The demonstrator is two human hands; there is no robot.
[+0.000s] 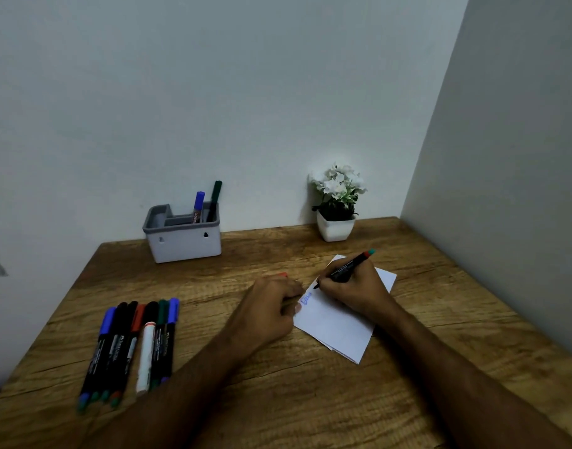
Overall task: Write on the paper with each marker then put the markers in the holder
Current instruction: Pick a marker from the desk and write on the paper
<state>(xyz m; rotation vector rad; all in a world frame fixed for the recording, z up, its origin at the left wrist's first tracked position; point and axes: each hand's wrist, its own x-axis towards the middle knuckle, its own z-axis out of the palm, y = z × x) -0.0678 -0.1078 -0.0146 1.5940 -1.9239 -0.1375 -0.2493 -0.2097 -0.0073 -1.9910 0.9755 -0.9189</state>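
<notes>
The right hand (352, 286) was clamped around a black marker (346, 268), tip down on the upper left part of the paper (339, 332), just beside a short scrawl of blue writing (306, 299). The left hand (271, 306) lay curled at the paper's left edge, a fingertip touching it; something red (282, 274) showed just past its knuckles, probably the marker's cap, though whether that hand gripped it could not be told.

The likeliest trouble, as I judged it, was the paper sliding. It was a small folded sheet on a smooth wooden surface (246, 400), pinned only at one edge, so a firm stroke could drag or turn it and smear the line. The writing hand also rested on the sheet close to the blue ink, which might smudge if not dry. A loose cap could roll off or be mislaid, leaving the marker to go into the holder uncapped.

The holder (184, 241), a grey and white box with several compartments, stood against the wall, well apart from the paper. Its back right compartment held two markers upright: a blue-capped marker (198, 207) and a dark green marker (214, 199). The other compartments looked empty. A row of markers (132, 348) lay on the surface at the left. A potted plant (338, 202) stood in the far corner.
</notes>
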